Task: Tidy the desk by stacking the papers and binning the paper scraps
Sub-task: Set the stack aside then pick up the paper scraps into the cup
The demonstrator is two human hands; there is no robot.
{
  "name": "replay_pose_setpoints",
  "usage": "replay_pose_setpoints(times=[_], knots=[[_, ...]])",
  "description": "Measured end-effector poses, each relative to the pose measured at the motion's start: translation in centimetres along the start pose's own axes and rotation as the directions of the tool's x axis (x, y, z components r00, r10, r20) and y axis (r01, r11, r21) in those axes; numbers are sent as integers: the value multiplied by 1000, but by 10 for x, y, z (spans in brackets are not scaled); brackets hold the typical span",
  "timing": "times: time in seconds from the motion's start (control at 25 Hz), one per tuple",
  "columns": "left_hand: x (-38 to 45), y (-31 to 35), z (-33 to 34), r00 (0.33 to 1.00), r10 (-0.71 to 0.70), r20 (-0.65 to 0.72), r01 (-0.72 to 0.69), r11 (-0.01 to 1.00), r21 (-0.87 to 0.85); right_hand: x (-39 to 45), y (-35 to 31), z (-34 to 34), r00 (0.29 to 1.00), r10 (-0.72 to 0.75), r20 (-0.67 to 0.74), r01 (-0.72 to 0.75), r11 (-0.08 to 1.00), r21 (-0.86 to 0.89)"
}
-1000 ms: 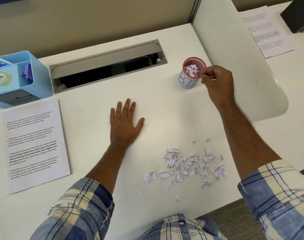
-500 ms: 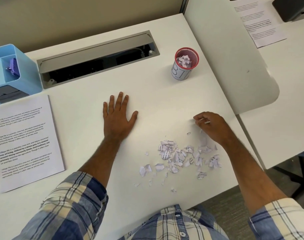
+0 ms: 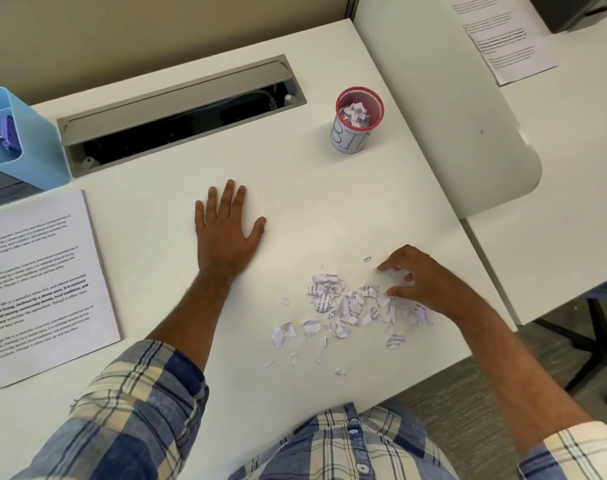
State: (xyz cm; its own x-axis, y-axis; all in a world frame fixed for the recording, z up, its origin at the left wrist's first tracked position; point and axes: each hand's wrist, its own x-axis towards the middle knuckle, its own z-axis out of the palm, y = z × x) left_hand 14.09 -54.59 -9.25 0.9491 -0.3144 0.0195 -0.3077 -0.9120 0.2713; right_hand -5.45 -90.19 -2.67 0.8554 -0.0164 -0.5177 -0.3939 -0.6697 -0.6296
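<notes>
Several torn paper scraps (image 3: 343, 303) lie scattered on the white desk (image 3: 316, 202), near its front edge. My right hand (image 3: 423, 282) is at the right end of the pile, with curled fingers and thumb closing on a white scrap. Flat on the desk to the left of the scraps lies my left hand (image 3: 226, 230), fingers straight and holding nothing. Behind the pile stands a red mesh cup labelled BIN (image 3: 350, 140), with scraps inside it. A stack of printed papers (image 3: 42, 285) rests at the left edge.
A grey cable tray (image 3: 177, 112) is open along the back of the desk. At the far left stands a blue organiser (image 3: 15, 143). A white divider panel (image 3: 433, 98) separates this desk from the neighbouring one, where a printed sheet (image 3: 503, 36) and a black object (image 3: 579, 8) lie.
My right hand left the bin's rim, came down to the desk and now closes on a scrap at the pile's right end. My left hand has stayed flat.
</notes>
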Motion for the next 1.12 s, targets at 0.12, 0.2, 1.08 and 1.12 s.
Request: replay_pose_setpoints(times=[0.12, 0.2, 1.08, 1.12], knots=[[0, 1, 0, 1000, -2, 7, 2, 1000, 7, -3, 5, 13, 999, -17, -48, 14, 998, -64], [0, 1, 0, 1000, 0, 8, 0, 1000, 7, -5, 4, 17, 994, -48, -93, 39, 994, -101], [-1, 0, 2, 1000, 3, -12, -3, 1000, -2, 101, -105, -64, 909, -89, -406, 180, 965, 191], [-1, 0, 1, 1000, 2, -12, -2, 1000, -1, 112, -113, -72, 907, -128, -402, 202, 968, 148]])
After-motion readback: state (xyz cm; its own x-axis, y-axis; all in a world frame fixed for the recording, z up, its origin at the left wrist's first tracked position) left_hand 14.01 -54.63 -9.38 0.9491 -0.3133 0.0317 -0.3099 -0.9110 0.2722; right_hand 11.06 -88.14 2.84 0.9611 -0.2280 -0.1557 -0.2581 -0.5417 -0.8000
